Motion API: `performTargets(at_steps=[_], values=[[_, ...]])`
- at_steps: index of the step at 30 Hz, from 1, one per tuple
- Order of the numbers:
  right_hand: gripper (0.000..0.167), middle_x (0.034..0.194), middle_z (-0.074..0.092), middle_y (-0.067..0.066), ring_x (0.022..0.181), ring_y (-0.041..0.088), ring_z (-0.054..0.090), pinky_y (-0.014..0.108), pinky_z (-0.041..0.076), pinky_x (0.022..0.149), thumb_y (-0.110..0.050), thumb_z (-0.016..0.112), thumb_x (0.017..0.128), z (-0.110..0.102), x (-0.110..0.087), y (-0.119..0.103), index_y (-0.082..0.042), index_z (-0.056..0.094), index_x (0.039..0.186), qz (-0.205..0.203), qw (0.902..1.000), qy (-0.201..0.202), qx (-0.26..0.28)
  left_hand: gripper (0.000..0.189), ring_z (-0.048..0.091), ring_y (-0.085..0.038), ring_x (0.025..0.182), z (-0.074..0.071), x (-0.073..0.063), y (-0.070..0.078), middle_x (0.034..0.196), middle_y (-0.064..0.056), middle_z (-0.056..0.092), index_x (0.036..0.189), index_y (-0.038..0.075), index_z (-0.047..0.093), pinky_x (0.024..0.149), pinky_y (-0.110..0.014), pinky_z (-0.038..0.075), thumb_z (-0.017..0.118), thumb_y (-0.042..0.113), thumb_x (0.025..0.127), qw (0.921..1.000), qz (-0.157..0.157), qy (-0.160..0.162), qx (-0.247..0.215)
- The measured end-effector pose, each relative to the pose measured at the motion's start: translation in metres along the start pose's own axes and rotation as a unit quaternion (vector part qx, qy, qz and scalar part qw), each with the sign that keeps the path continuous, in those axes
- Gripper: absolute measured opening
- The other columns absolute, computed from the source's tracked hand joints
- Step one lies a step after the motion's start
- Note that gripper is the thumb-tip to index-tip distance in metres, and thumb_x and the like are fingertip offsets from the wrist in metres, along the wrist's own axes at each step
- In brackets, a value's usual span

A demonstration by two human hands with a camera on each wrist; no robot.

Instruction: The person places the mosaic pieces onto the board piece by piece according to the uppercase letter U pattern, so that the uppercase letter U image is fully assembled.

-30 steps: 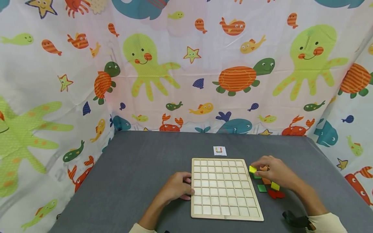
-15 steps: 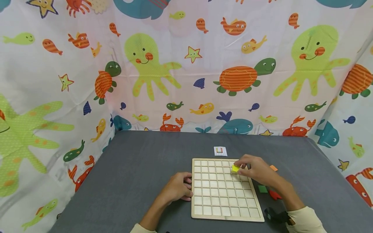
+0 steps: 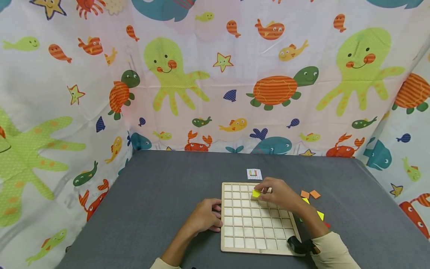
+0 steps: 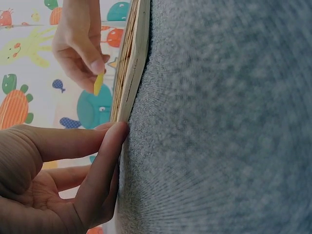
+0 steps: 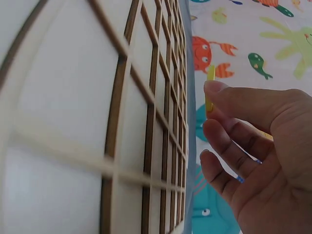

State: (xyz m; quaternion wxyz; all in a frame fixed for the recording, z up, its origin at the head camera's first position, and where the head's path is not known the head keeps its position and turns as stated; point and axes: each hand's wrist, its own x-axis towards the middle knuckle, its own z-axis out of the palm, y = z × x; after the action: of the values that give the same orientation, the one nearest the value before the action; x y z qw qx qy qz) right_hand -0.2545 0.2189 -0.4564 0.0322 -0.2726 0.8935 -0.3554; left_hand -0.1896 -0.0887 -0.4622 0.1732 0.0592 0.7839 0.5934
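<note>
Yellow tile (image 3: 256,194): pinched btwn thumb & fingers of R hand (image 3: 277,193), held just above far part of gridded board (image 3: 248,222). L hand (image 3: 203,216): fingers slightly spread, tips touching board edge on that hand's side. Printed card (image 3: 254,174) lies on worktop (image 3: 161,209), just beyond R hand. To R of same hand: orange tiles (image 3: 315,194); addl. yellow tiles (image 3: 320,215), partly hidden by R forearm (image 3: 310,218). Patterned curtain (image 3: 201,86) beyond both hands.
</note>
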Motion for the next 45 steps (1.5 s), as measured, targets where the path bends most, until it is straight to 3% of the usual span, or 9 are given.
performTargets(at_steps=[13, 29, 45], values=[[0.025, 0.106, 0.072, 0.005, 0.092, 0.015, 0.061, 0.025, 0.055, 0.071, -0.005, 0.078, 0.094, 0.020, 0.022, -0.016, -0.002, 0.077, 0.119, -0.013, 0.9996, -0.018, 0.018, 0.075, 0.068, -0.024, 0.089, -0.001, -0.002, 0.002, 0.116, -0.018, 0.060, 0.146, -0.010, 0.055, 0.061, -0.036, 0.068, 0.075, -0.025, 0.075, 1.0000, 0.002, 0.002, 0.005], [0.023, 0.097, 0.069, 0.007, 0.084, 0.011, 0.057, 0.025, 0.054, 0.071, 0.001, 0.079, 0.090, 0.038, 0.041, -0.027, -0.001, 0.080, 0.113, -0.040, 0.9989, -0.024, -0.007, 0.074, 0.069, -0.023, 0.088, -0.001, 0.000, 0.003, 0.115, -0.017, 0.061, 0.145, -0.009, 0.056, 0.061, -0.036, 0.068, 0.075, -0.024, 0.075, 1.0000, -0.007, 0.004, 0.004], [0.025, 0.101, 0.070, 0.003, 0.087, 0.010, 0.063, 0.027, 0.058, 0.075, -0.005, 0.083, 0.090, 0.043, 0.052, -0.029, -0.003, 0.080, 0.114, -0.016, 0.9985, -0.031, -0.042, 0.072, 0.068, -0.023, 0.089, -0.001, 0.000, 0.001, 0.114, -0.017, 0.061, 0.144, -0.010, 0.056, 0.060, -0.037, 0.068, 0.074, -0.023, 0.075, 1.0000, -0.006, 0.002, 0.002]])
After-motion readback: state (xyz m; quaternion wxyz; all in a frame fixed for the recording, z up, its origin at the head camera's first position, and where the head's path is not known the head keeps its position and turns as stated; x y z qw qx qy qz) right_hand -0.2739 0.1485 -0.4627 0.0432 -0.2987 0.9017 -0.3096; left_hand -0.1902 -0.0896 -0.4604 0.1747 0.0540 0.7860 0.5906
